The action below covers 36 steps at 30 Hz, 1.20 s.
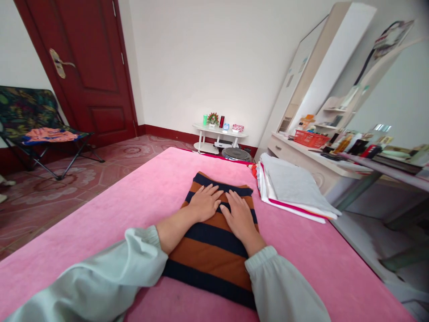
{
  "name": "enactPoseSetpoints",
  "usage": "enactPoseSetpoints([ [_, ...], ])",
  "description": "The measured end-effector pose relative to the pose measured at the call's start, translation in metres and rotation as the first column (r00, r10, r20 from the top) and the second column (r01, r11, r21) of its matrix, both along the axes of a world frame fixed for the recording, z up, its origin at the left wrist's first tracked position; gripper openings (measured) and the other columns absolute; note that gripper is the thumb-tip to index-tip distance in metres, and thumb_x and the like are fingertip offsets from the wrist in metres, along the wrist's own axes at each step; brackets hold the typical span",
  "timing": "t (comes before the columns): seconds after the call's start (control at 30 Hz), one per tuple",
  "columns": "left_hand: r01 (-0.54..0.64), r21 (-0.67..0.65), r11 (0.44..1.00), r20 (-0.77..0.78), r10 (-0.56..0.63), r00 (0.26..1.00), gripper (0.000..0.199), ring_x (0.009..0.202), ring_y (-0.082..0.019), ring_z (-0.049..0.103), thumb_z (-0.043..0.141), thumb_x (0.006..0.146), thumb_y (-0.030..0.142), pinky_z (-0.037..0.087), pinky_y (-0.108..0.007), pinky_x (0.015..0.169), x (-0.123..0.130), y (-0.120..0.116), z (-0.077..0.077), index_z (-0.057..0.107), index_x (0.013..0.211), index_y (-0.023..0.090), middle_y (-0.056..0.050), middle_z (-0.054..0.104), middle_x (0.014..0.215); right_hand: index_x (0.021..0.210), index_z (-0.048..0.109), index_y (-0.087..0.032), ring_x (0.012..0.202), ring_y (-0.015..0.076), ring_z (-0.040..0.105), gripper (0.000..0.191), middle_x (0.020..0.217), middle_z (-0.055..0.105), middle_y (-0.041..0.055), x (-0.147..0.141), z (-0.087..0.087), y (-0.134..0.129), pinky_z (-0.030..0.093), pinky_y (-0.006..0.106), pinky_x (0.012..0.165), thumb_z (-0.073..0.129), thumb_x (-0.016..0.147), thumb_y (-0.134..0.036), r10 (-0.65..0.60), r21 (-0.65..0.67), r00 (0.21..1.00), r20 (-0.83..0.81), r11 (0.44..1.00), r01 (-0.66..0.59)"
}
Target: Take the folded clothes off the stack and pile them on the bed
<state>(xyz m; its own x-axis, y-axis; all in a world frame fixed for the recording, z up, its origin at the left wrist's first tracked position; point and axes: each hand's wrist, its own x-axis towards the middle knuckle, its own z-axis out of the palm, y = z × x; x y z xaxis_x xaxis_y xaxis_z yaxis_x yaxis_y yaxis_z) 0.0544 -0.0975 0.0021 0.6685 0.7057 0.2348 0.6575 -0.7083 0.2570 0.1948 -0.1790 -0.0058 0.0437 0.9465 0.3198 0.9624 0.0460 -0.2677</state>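
A folded garment [214,255] with brown and navy stripes lies flat on a pink-covered surface [140,197]. My left hand [206,202] rests palm down on its far part, fingers stretched out and slightly spread. Just to the right, my right hand [238,215] also presses flat on the cloth, with its thumb pointing toward the left hand. Neither hand grips the fabric. Light green sleeves with gathered cuffs cover both forearms and hide some of the garment's side edges.
A stack of folded cloths [295,183], grey on top, sits at the surface's right edge. Beyond it stands a dressing table [298,154] with a red basket [310,138] and bottles. A folding chair [43,138] is at left, near a red door [83,67]. A small white table [219,130] stands by the wall.
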Motion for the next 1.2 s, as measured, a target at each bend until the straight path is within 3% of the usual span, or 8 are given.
enactPoseSetpoints([
  [0.07,-0.038,-0.007,0.999,-0.065,0.037,0.997,0.054,0.141,-0.026,0.018,0.031,0.092,0.050,0.013,-0.047,0.114,-0.003,0.002,-0.008,0.037,0.142,0.030,-0.002,0.028,0.152,0.140,0.039,-0.010,0.138,0.0278,0.026,0.058,0.148,0.034,0.0155,0.001,-0.003,0.003,0.020,0.049,0.111,0.036,0.092,-0.043,-0.103,-0.032,0.994,0.038,0.994,0.105],
  [0.13,-0.074,-0.019,0.997,-0.099,0.071,0.993,0.059,0.142,-0.028,0.014,0.028,0.090,0.059,0.010,-0.050,0.114,-0.006,0.009,-0.009,0.033,0.143,0.034,-0.001,0.023,0.154,0.142,0.037,-0.012,0.139,0.0305,0.023,0.062,0.150,0.030,0.0159,0.003,-0.004,0.008,0.019,0.053,0.110,0.034,0.092,-0.048,-0.155,-0.062,0.985,0.075,0.985,0.160],
  [0.37,-0.146,-0.070,0.987,-0.106,0.138,0.985,0.075,0.142,-0.034,0.007,0.024,0.078,0.079,0.012,-0.063,0.107,-0.010,0.037,-0.006,0.035,0.141,0.039,-0.005,0.013,0.156,0.145,0.030,-0.028,0.142,0.0294,0.013,0.064,0.155,0.018,0.0092,0.037,0.000,0.036,0.014,0.058,0.108,0.028,0.090,-0.061,-0.148,-0.180,0.980,0.136,0.969,0.172],
  [0.5,-0.128,-0.077,0.989,-0.079,0.122,0.989,0.073,0.142,-0.031,0.011,0.022,0.081,0.077,0.014,-0.054,0.111,-0.019,0.059,-0.011,0.034,0.142,0.038,-0.003,0.018,0.155,0.146,0.027,-0.021,0.142,0.0299,0.013,0.070,0.155,0.018,0.0104,0.055,-0.004,0.052,0.015,0.054,0.110,0.025,0.090,-0.062,-0.230,-0.210,0.964,0.133,0.944,0.254],
  [0.63,-0.194,-0.070,0.979,-0.073,0.189,0.979,0.073,0.142,-0.028,0.016,0.021,0.086,0.070,0.014,-0.044,0.113,-0.031,0.070,-0.015,0.027,0.146,0.028,-0.006,0.018,0.155,0.147,0.023,-0.013,0.142,0.0274,0.014,0.076,0.154,0.017,0.0123,0.058,-0.008,0.054,0.015,0.048,0.112,0.023,0.090,-0.062,-0.267,-0.202,0.955,0.130,0.936,0.289],
  [0.93,-0.280,-0.065,0.958,-0.126,0.270,0.954,0.062,0.142,-0.024,0.015,0.015,0.094,0.050,0.012,-0.047,0.114,-0.067,0.044,-0.016,0.020,0.148,0.020,-0.006,0.020,0.154,0.147,0.020,-0.006,0.142,0.0252,0.015,0.074,0.154,0.017,0.0153,0.055,-0.007,0.025,0.015,0.045,0.113,0.020,0.093,-0.056,-0.314,-0.209,0.937,0.153,0.917,0.341],
  [1.2,-0.267,-0.088,0.960,-0.209,0.244,0.947,0.062,0.143,-0.025,0.009,0.017,0.095,0.046,0.009,-0.048,0.113,-0.102,0.000,-0.013,0.018,0.148,0.015,-0.010,0.012,0.155,0.148,0.017,-0.006,0.143,0.0240,0.012,0.075,0.154,0.016,0.0140,0.045,0.000,-0.034,0.015,0.046,0.113,0.016,0.093,-0.056,-0.319,-0.271,0.939,0.126,0.900,0.342],
])
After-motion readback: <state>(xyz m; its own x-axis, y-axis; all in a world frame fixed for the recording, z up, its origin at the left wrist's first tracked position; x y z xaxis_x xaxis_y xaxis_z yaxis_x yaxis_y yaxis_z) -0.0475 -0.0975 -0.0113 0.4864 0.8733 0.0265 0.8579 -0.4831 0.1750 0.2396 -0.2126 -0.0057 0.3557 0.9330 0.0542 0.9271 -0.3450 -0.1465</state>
